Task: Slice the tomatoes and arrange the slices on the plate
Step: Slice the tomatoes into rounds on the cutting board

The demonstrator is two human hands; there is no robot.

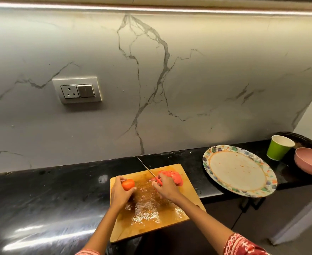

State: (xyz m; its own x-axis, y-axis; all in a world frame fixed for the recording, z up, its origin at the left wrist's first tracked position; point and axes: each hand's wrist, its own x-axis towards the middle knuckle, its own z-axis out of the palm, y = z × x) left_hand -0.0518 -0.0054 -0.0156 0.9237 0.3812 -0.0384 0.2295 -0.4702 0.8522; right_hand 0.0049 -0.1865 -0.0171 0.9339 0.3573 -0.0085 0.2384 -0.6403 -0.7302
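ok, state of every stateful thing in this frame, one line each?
tomato: whole, held on the board by left hand
knife: gripped by right hand, blade pointing away
tomato slices: piled at the board's far right
cutting board: wet with juice
plate: no slices yet, smeared
green cup: upright
pink bowl: upright

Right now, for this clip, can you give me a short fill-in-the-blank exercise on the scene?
1. The left hand holds a whole ____.
2. The right hand holds a ____ over the cutting board.
3. The patterned plate holds ____ slices so far.
4. The paper cup beside the plate is ____.

Missing words: tomato; knife; no; green
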